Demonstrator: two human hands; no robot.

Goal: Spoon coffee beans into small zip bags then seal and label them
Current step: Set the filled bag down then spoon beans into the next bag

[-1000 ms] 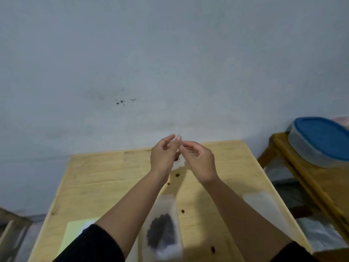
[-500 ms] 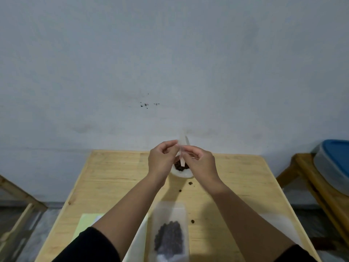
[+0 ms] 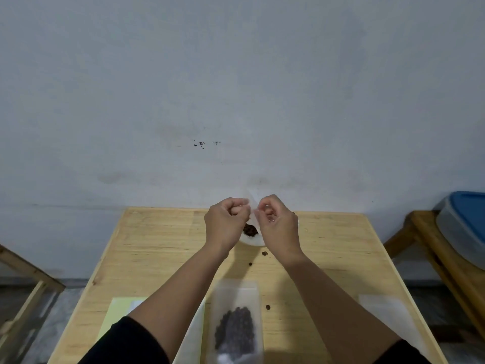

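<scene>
My left hand and my right hand are raised over the far middle of the wooden table. Both pinch a small clear zip bag held upright between them. Behind and below the hands sits a white bowl with coffee beans in it, mostly hidden. Near the table's front edge lies a filled zip bag with dark beans inside. A few loose beans lie scattered on the wood.
A pale yellow sheet and white paper lie at the front left. Another clear bag lies flat at the front right. A wooden stand with a blue-lidded container is to the right, a wooden frame to the left.
The camera has swung left and tilted down, centring the table. My hands have drawn slightly apart on the small bag, which now stands between them.
</scene>
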